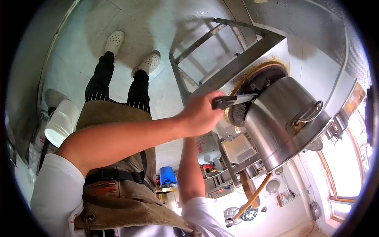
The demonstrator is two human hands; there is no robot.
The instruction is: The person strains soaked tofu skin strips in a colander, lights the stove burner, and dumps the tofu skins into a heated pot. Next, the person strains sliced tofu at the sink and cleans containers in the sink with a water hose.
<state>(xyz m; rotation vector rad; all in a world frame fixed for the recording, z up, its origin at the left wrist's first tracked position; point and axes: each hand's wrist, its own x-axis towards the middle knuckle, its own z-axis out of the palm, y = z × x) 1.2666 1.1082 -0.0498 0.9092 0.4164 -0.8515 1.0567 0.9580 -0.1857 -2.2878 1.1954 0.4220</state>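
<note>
My left hand (202, 113) is closed around the black handle (223, 102) of a tool with a flat metal end. That end reaches over the burner (258, 81), right at the lower wall of a large steel stockpot (282, 114). My left forearm crosses in front of my body. From below, my right forearm (190, 170) rises behind it, and the right hand is hidden there. The pot stands on the stove with a loop handle (310, 113) on its near side. A wooden stick (252, 196) sticks out past its rim.
The steel stove stand (237, 63) has legs reaching the floor. Beneath it sit a clear plastic box (239, 149) and a rounded container with red lettering (207, 149). A white bucket (63, 120) stands at left, a blue bucket (167, 176) lower middle. Utensils (290, 191) hang on the wall.
</note>
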